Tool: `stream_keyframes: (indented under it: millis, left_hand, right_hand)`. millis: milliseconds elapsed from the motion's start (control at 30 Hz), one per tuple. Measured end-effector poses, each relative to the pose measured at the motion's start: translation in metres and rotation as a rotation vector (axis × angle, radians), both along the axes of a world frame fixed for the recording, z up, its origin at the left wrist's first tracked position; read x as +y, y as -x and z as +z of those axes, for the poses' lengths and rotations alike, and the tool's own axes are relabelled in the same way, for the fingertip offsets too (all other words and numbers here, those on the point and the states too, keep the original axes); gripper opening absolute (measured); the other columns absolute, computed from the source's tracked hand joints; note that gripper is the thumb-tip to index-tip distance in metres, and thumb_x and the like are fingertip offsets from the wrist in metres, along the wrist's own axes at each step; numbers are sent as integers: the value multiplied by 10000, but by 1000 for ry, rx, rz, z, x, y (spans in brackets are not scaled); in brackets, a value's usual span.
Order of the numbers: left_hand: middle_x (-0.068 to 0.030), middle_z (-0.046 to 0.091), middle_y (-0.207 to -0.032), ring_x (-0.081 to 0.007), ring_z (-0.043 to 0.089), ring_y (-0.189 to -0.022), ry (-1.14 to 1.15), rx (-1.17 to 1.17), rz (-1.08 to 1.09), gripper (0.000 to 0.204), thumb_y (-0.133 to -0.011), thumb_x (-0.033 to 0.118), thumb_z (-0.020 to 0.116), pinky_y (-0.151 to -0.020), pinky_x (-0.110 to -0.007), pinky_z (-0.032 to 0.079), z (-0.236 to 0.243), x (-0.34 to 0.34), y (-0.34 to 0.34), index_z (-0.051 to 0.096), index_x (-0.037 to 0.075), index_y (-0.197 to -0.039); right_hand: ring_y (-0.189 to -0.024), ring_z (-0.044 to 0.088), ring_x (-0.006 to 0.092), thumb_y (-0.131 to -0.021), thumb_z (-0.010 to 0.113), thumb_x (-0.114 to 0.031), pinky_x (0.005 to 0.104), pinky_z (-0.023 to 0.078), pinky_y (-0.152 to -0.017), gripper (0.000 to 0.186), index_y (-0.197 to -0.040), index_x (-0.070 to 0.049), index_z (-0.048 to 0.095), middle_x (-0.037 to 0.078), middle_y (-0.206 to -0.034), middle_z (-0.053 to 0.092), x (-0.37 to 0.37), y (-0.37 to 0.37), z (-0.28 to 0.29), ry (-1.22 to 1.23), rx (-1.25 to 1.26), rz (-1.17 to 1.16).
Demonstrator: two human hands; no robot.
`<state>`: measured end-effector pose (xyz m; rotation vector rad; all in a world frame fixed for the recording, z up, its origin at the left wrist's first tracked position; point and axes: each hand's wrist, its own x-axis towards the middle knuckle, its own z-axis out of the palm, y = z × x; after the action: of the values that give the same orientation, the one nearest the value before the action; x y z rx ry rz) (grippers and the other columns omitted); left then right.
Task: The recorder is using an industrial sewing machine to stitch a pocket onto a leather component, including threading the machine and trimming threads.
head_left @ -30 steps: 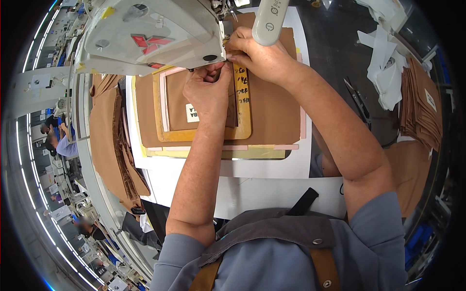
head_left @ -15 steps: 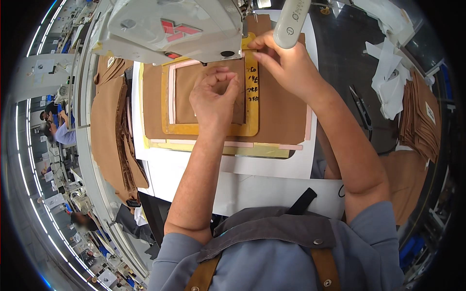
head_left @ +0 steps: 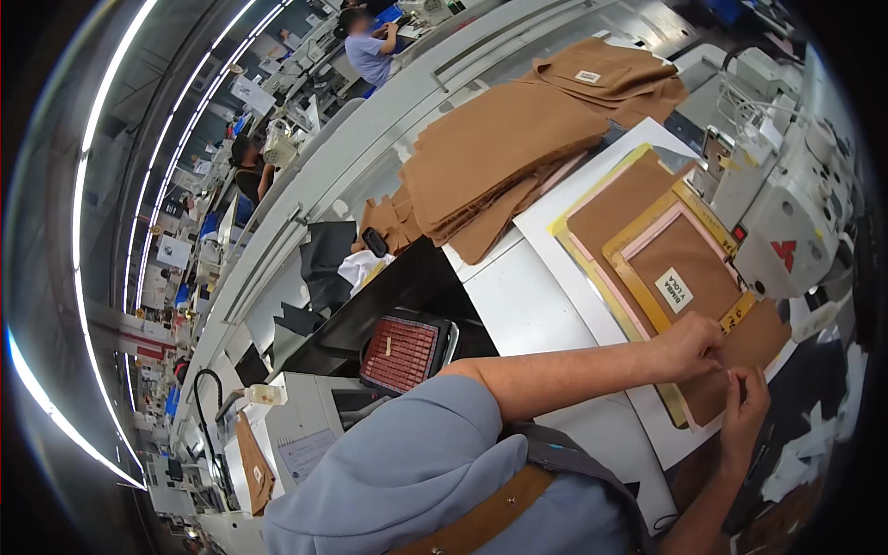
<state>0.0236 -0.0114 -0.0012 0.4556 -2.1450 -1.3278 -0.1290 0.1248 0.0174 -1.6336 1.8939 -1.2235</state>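
My left hand (head_left: 688,348) is closed in a pinch beside the near right corner of a yellow clamp frame (head_left: 643,294). Close to it, my right hand (head_left: 746,407) pinches too, its fingertips almost meeting the left ones. What they hold, if anything, is too small to make out. Under the hands lies a brown fabric panel (head_left: 754,340), pressed by the frame. Inside the frame, pink strips edge a brown piece that carries a white label (head_left: 674,290). The white head of a sewing machine (head_left: 786,242) stands over the frame's right side.
Stacked brown fabric pieces (head_left: 504,153) lie left of the white work sheet (head_left: 555,242). A tray of reddish bobbin-like rows (head_left: 400,353) sits lower, near my left elbow. White scraps (head_left: 807,453) lie to the right. Other people work at far tables.
The view has swung left and tilted. My hands, apart over the frame before, are now close together at its near right corner. The white label inside the frame now shows in full.
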Motion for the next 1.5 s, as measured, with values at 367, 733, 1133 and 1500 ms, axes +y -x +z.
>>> stream_keyframes:
  millis: [367,733,1133,1500]
  left_hand:
    - [-119,644,-792,-261,650,-740,32,2,103,18,-777,22,724,-664,-344,522,5,12,6,710,23,-788]
    - [4,635,-787,-49,508,-673,-365,-191,134,121,-866,99,779,-611,-218,420,25,10,22,744,-7,-913]
    - [33,603,-740,-26,476,-625,-443,-142,192,143,-885,123,779,-555,-197,372,46,29,40,744,-13,-916]
    - [34,606,-699,-12,477,-610,-84,-138,124,112,-900,103,763,-512,-194,360,24,38,36,729,-3,-895]
  right_hand:
    - [-861,625,298,-979,598,-99,367,499,-787,130,-1015,20,634,139,-958,646,88,60,-22,-36,192,-520]
    - [-962,614,284,-880,675,-105,397,513,-805,202,-1052,1,680,107,-1052,635,123,63,-50,-148,661,-698]
    - [-536,385,11,-1071,487,-288,191,279,-467,285,-1050,-32,612,-36,-738,480,53,-26,-4,-8,-1155,-192]
    - [-492,364,18,-1026,580,-373,207,251,-430,321,-954,-62,619,-32,-769,494,22,-28,-14,125,-1653,-223]
